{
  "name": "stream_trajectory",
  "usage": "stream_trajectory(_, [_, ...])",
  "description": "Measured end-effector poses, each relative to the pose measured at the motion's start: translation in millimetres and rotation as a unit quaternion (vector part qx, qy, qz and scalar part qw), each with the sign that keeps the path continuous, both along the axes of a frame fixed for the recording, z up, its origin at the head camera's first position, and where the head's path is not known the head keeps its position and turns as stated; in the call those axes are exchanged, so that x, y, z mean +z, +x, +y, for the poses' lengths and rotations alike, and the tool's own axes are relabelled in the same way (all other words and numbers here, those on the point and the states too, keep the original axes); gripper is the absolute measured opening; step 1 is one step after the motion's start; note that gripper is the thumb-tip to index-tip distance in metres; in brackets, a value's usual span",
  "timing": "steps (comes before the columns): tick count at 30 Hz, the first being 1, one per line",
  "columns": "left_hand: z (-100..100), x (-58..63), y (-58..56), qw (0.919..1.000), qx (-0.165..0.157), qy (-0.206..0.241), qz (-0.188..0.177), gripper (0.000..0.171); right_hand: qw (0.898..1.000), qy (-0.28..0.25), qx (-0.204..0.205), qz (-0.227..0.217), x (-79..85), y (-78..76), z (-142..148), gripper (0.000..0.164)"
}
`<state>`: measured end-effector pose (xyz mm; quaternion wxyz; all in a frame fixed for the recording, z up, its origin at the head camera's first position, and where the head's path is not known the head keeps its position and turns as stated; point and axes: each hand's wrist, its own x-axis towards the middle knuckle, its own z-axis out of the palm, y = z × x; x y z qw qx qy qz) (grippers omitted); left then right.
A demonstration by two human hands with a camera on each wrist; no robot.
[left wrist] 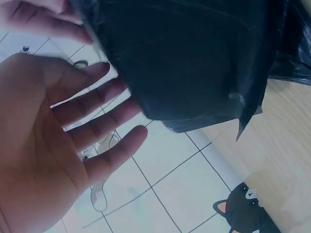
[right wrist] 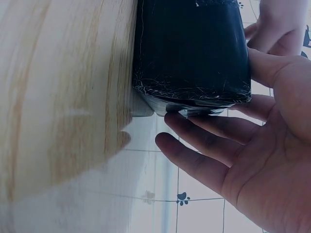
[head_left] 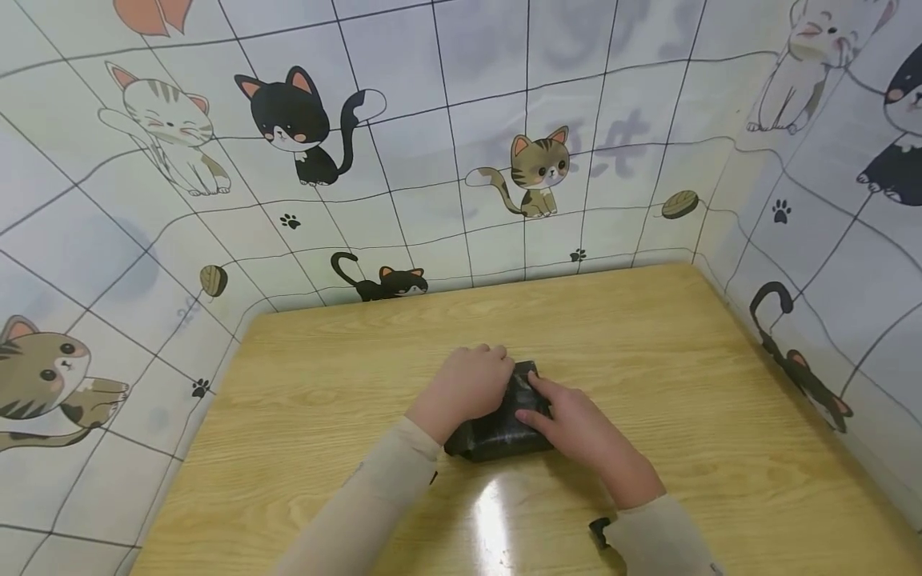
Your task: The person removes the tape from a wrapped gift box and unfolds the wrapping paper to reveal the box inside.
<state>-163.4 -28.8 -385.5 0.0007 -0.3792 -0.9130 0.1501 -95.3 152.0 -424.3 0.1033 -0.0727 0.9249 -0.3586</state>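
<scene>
A package wrapped in black plastic (head_left: 504, 428) lies on the wooden table, in front of the person. From its left, the left hand (head_left: 471, 382) reaches over and holds the package near its far edge. In the left wrist view, this hand's fingertips meet the edge of the black plastic, while its little finger stands free. On the other side, the right hand (head_left: 576, 420) grips the package, thumb on top and index finger at the far right corner. The right wrist view shows the remaining fingers (right wrist: 194, 158) loosely extended beside the package's end. A pointed flap of plastic (left wrist: 248, 109) hangs loose.
The light wooden table (head_left: 324, 384) meets walls covered in a white grid sheet (head_left: 403, 160) with cartoon cats, at the back and both sides. A small black piece (head_left: 599, 532) sits at the right sleeve's cuff. Light glares off the table in front of the package.
</scene>
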Motion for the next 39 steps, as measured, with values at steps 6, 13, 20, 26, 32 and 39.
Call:
stream_trajectory(6, [-5, 6.3, 1.8, 0.9980, 0.017, 0.050, -0.034, 0.034, 1.000, -0.001, 0.005, 0.001, 0.5, -0.6, 1, 0.074])
stream_trajectory(13, [-3, 0.9, 1.0, 0.9984, 0.014, 0.046, -0.031, 0.033, 1.000, 0.004, 0.002, -0.003, -2.4, -2.5, 2, 0.076])
stream_trajectory(20, [0, 0.5, -4.3, 0.9988, 0.002, 0.042, -0.023, 0.029, 1.000, 0.016, 0.002, 0.008, 0.0, -6.8, 3, 0.076])
stream_trajectory(26, [2, -1.8, -9.7, 0.9985, 0.008, 0.038, -0.038, 0.028, 1.000, 0.024, 0.011, 0.014, 2.6, -9.7, 1, 0.075])
stream_trajectory(32, [2, -7.0, -23.3, 0.9968, 0.008, 0.062, -0.050, 0.025, 1.000, 0.026, 0.006, 0.002, 0.7, -19.0, 1, 0.075])
stream_trajectory(39, [1, -8.4, -40.0, 0.9934, 0.010, 0.085, -0.077, 0.013, 1.000, 0.025, 0.001, -0.012, 0.1, -27.4, 1, 0.075])
